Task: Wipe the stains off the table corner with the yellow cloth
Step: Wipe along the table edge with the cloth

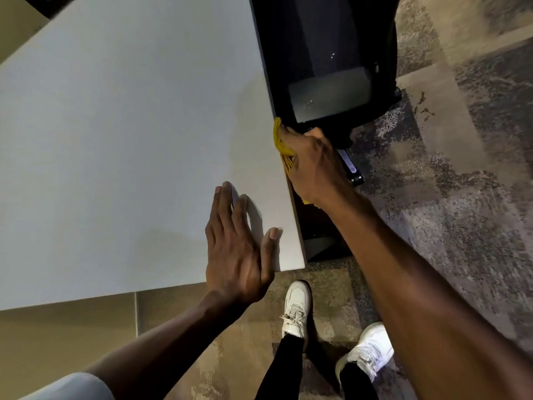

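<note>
A white table [129, 134] fills the left and middle of the head view, its near right corner at the lower centre. My right hand [314, 160] presses a yellow cloth [281, 145] against the table's right side edge, a little way back from the corner; most of the cloth is hidden under the hand. My left hand [236, 249] lies flat on the tabletop beside the corner, fingers spread, holding nothing. I cannot make out any stains on the surface.
A black office chair [331, 67] stands right against the table's right edge, its base and a caster just behind my right hand. Mottled carpet [461, 168] covers the floor. My white shoes [297, 307] are below the corner.
</note>
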### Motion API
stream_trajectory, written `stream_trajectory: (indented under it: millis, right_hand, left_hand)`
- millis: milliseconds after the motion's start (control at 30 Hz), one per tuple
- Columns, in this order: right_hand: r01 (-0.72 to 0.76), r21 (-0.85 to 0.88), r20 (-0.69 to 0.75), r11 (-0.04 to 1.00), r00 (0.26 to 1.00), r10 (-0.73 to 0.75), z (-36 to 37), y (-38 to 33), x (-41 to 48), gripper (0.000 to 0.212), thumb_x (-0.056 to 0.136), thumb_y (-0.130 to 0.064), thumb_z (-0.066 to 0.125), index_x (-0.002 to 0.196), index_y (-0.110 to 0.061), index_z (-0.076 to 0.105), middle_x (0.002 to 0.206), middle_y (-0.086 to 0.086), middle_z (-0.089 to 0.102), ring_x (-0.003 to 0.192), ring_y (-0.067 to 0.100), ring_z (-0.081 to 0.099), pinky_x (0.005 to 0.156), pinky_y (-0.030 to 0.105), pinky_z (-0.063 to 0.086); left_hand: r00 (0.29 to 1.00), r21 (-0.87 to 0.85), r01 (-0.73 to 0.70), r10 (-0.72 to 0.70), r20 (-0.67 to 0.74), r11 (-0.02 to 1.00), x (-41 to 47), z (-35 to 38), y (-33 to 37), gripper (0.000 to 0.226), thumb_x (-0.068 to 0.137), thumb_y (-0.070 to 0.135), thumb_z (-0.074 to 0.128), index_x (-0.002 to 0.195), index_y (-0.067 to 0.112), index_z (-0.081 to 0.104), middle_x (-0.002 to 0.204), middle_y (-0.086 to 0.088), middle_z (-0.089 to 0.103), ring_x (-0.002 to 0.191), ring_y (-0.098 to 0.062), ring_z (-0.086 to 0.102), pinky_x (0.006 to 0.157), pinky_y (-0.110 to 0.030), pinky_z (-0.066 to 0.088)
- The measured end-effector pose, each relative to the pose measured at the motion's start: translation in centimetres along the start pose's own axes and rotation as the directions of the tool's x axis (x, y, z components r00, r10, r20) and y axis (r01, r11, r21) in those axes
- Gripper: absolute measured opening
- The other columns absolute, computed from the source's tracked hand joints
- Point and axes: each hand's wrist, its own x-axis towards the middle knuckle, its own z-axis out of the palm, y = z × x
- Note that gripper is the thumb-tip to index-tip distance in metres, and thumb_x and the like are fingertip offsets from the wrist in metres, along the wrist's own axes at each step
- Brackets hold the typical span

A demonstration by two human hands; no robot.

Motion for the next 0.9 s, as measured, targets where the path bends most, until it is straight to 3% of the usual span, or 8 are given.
stream_trajectory:
  millis: [133,267,400,500,600,767,900]
  right_hand:
    - [-0.011,0.081,-0.039,0.997,0.999,0.015,0.1,-0.4,-0.5,0.073,0.098,0.017,0.045,0.163,-0.017,0.043,0.139,0.02,0.064,0.121,0.041,0.059,0.1,0.034,0.048]
    - [-0.02,0.13,-0.064,0.991,0.998,0.029,0.5,0.1,-4.7,0.077,0.093,0.021,0.046,0.159,-0.017,0.048,0.14,0.018,0.068,0.121,0.04,0.06,0.107,0.038,0.051]
    - [-0.022,0.101,-0.033,0.995,0.999,0.026,1.2,0.9,-10.5,0.081,0.089,0.021,0.048,0.162,-0.016,0.046,0.153,0.007,0.064,0.126,0.037,0.059,0.106,0.043,0.056]
    - [-0.074,0.101,0.007,0.992,0.997,0.073,1.8,1.1,-14.5,0.084,0.089,0.02,0.047,0.163,-0.019,0.043,0.163,-0.004,0.054,0.134,0.031,0.054,0.111,0.034,0.049]
    - [-0.13,0.122,-0.061,0.984,0.988,0.138,2.4,0.6,-17.7,0.083,0.09,0.021,0.05,0.162,-0.02,0.046,0.16,-0.005,0.056,0.136,0.024,0.053,0.109,0.027,0.048]
    - [-0.269,0.235,-0.175,0.934,0.934,0.313,4.5,-1.5,-20.9,0.084,0.089,0.022,0.055,0.16,-0.022,0.049,0.15,0.006,0.066,0.128,0.034,0.066,0.11,0.038,0.054]
    - [-0.371,0.334,-0.307,0.867,0.827,0.472,7.4,-4.0,-21.8,0.078,0.095,0.014,0.06,0.16,-0.027,0.048,0.15,0.012,0.066,0.13,0.031,0.064,0.121,0.057,0.045]
  left_hand:
    - [1.0,0.003,-0.011,0.011,0.003,1.0,0.0,0.0,-0.1,0.084,0.114,0.066,0.023,0.174,0.008,0.021,0.189,-0.01,0.001,0.176,-0.024,-0.003,0.14,-0.042,0.006]
    - [1.0,0.0,-0.009,0.009,0.012,1.0,0.1,-0.5,0.3,0.086,0.113,0.067,0.021,0.173,0.006,0.022,0.188,-0.013,0.003,0.176,-0.026,-0.002,0.14,-0.033,-0.003]
    - [0.999,0.006,0.001,-0.001,0.04,1.0,0.3,-0.9,0.5,0.09,0.112,0.069,0.019,0.174,0.005,0.02,0.188,-0.014,0.001,0.176,-0.027,-0.002,0.136,-0.026,-0.01]
    - [0.998,0.009,0.005,-0.006,0.058,1.0,0.3,-0.8,0.4,0.091,0.111,0.071,0.017,0.175,0.006,0.016,0.188,-0.012,-0.003,0.176,-0.025,-0.006,0.136,-0.028,-0.012]
    - [0.998,0.01,0.012,-0.013,0.065,1.0,0.4,-0.5,0.4,0.09,0.111,0.07,0.019,0.176,0.007,0.011,0.188,-0.01,-0.007,0.175,-0.023,-0.01,0.135,-0.026,-0.018]
    - [1.0,0.0,0.0,0.0,0.03,1.0,0.3,-0.1,0.1,0.089,0.113,0.07,0.02,0.175,0.007,0.012,0.188,-0.013,-0.003,0.176,-0.027,-0.006,0.136,-0.032,-0.013]
    - [0.999,-0.086,-0.029,0.032,0.028,0.996,0.2,-0.2,0.1,0.088,0.115,0.068,0.021,0.173,0.002,0.015,0.186,-0.021,0.001,0.175,-0.032,-0.003,0.139,-0.046,-0.004]
